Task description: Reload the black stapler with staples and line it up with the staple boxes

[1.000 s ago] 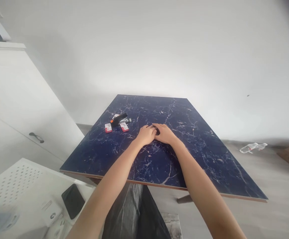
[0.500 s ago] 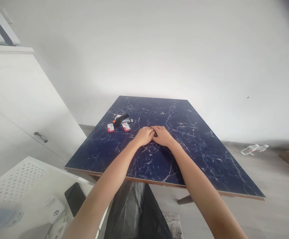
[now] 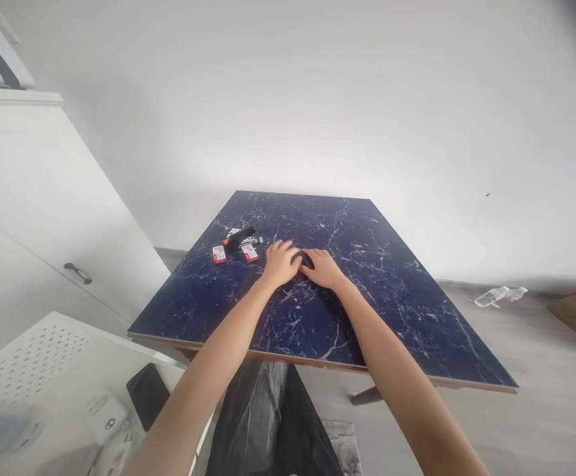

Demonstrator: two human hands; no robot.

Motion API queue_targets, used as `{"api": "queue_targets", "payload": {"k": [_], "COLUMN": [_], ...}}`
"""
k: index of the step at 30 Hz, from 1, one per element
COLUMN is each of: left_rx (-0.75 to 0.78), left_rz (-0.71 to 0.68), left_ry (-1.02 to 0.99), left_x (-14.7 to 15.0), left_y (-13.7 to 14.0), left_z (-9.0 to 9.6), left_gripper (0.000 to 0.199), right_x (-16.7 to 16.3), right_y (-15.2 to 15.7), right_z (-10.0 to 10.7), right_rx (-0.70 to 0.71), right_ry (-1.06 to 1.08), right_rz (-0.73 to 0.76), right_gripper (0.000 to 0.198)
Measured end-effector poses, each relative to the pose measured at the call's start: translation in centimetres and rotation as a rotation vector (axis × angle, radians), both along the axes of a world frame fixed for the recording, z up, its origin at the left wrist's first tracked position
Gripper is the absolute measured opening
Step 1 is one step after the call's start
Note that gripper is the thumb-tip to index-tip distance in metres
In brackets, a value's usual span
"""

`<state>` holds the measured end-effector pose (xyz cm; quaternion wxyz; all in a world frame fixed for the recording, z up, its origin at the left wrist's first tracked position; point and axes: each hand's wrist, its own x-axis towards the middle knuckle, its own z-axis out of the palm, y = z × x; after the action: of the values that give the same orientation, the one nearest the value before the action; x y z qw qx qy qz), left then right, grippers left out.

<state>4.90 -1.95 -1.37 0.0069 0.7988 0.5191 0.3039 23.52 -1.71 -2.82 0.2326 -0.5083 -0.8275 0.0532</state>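
My right hand [image 3: 322, 268] rests on the blue table, its fingers curled round a small black object [image 3: 307, 260] that shows between thumb and forefinger. Most of that object is covered, so its kind cannot be made out. Just to the left, my left hand [image 3: 281, 263] is raised a little with its fingers spread and slightly blurred; its thumb is close to the black object. Farther left lie two small red and white boxes, one [image 3: 219, 254] nearer the edge and one [image 3: 249, 253] beside a black item with an orange end [image 3: 240, 237].
The blue marbled table [image 3: 387, 297] stands against a white wall. At lower left, a white surface [image 3: 65, 370] carries a dark phone [image 3: 148, 395] and a white box [image 3: 107, 416]. A white cabinet [image 3: 45, 198] rises at left. Clear plastic [image 3: 499, 296] lies on the floor at right.
My left hand has come off the black object and shifted left, its fingers spreading. More of the object shows beside my right hand, which stays on it. The view has shifted slightly.
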Motion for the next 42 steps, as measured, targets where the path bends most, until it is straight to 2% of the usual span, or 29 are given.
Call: {"api": "queue_targets", "payload": {"k": [3, 5, 7, 8, 9, 12, 17, 23, 30, 34, 37, 39, 42], "left_rx": [0.188, 0.216, 0.109, 0.044, -0.019, -0.232, -0.323, -0.319, -0.344, -0.382, -0.395, -0.376, -0.349], "left_rz": [0.488, 0.836, 1.015, 1.030, 0.979, 0.712, 0.485, 0.290, 0.076, -0.151, -0.310, -0.328, -0.122], "left_ry": [-0.208, -0.342, -0.385, -0.380, -0.357, -0.253, -0.193, -0.228, -0.242, -0.267, -0.206, -0.214, -0.326], "left_x": [-3.4, -6.5, -9.7, -11.2, -12.4, -15.1, -15.9, -13.8, -11.4, -9.1, -7.2, -6.8, -7.5], "left_y": [0.9, 1.6, 2.3, 2.8, 3.3, 4.9, 6.7, 6.1, 4.4, 2.4, 1.4, 2.0, 4.4], "left_z": [0.9, 1.4, 1.7, 1.7, 1.8, 2.0, 1.7, 1.0, 1.5, 1.7, 1.7, 1.8, 1.8], "left_gripper": [0.031, 0.039, 0.048, 0.050, 0.053, 0.055, 0.049, 0.048, 0.043, 0.044, 0.046, 0.050, 0.059], "right_x": [0.7, 1.0, 1.0, 1.0, 0.9, 0.7, 0.3, 0.2, 0.1, 0.1, 0.1, 0.1, 0.1], "right_y": [0.4, 0.5, 0.5, 0.5, 0.5, 0.6, 0.7, 0.8, 0.4, 0.4, 0.4, 0.4, 0.3], "right_z": [0.2, 0.3, 0.3, 0.2, 0.1, -0.1, 0.0, 0.1, 0.3, 0.2, 0.1, 0.1, 0.2], "right_rx": [-0.034, -0.060, -0.055, -0.039, -0.020, 0.017, 0.005, -0.012, -0.016, -0.003, -0.008, -0.016, -0.026], "right_ry": [0.068, 0.102, 0.111, 0.108, 0.103, 0.089, 0.049, 0.042, 0.025, 0.000, -0.016, -0.024, -0.043], "right_rz": [-0.028, -0.033, -0.022, -0.011, 0.000, 0.013, -0.028, -0.047, -0.014, 0.001, -0.007, -0.015, -0.024], "right_gripper": [0.039, 0.035, 0.032, 0.031, 0.029, 0.025, 0.025, 0.026, 0.028, 0.029, 0.030, 0.032, 0.033]}}
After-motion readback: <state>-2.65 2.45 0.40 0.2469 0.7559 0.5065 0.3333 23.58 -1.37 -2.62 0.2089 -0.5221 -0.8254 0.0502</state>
